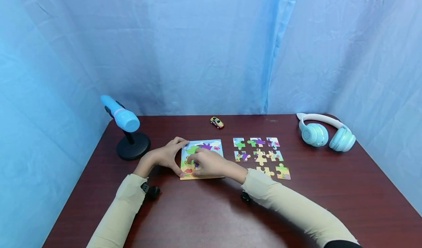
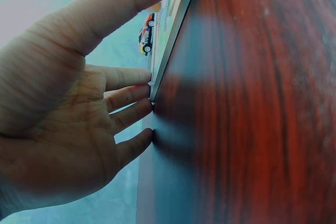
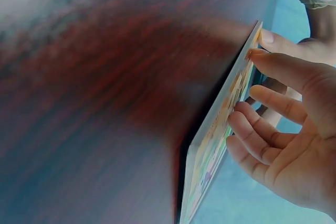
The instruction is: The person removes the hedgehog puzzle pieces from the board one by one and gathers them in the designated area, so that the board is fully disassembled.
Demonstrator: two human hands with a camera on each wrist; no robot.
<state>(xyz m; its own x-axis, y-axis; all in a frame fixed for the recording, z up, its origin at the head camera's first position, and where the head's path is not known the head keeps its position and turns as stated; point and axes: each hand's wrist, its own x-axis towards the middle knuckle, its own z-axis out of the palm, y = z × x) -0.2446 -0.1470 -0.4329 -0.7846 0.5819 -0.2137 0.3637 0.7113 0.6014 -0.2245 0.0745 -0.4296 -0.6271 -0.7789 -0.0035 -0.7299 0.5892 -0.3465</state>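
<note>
A square picture puzzle board (image 1: 219,143) with a cartoon print lies on the brown table. My left hand (image 1: 167,156) rests at its left side, thumb at the near corner and index finger at the far corner. In the left wrist view, the fingers (image 2: 131,114) look nearly straight. Over the board's near-left part, my right hand (image 1: 208,162) touches the printed surface with its thumb and fingertips. The right wrist view shows loosely bent fingers (image 3: 257,140) against the board (image 3: 210,153). Whether a piece lies beneath them is hidden.
Several loose jigsaw pieces (image 1: 260,157) lie in rows right of the board. Behind it stands a small toy car (image 1: 217,122). A blue microphone (image 1: 125,119) on a black round stand (image 1: 133,147) is at left. Headphones (image 1: 314,134) lie at far right. Blue curtains surround the table.
</note>
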